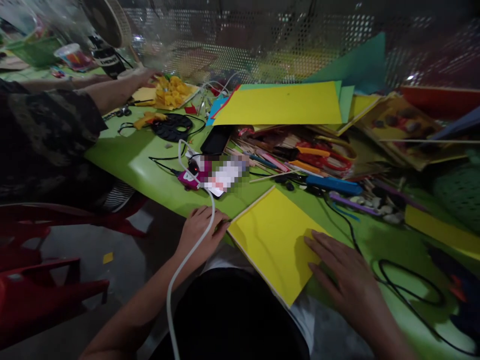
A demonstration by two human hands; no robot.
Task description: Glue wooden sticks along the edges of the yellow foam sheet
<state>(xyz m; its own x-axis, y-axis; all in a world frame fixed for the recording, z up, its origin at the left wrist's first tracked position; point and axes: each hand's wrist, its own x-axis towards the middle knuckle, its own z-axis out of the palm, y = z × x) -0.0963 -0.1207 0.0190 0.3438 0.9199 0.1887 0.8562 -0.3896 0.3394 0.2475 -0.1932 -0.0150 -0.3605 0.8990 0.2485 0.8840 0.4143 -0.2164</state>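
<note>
A yellow paper sheet (279,240) with thin pale strips along two of its edges lies at the front of the green table, one corner jutting over the edge. At its left corner, my left hand (202,232) has its fingers bent around the rim, thumb and fingertips close together. My right hand (339,262) rests on the sheet's right side, fingers stretched out and slightly apart, with nothing gripped. A white cable (191,250) passes in front of my left hand and forearm. Just beyond the sheet lies a phone (227,176), its screen blurred.
Behind stand stacked coloured papers (281,105), orange-handled pliers (315,151), a blue cutter (333,184) and many sticks. Black cable (408,285) loops at right. On the left, another person's arm (116,90) reaches near yellow crumpled paper (172,92); red chairs (48,285) stand below.
</note>
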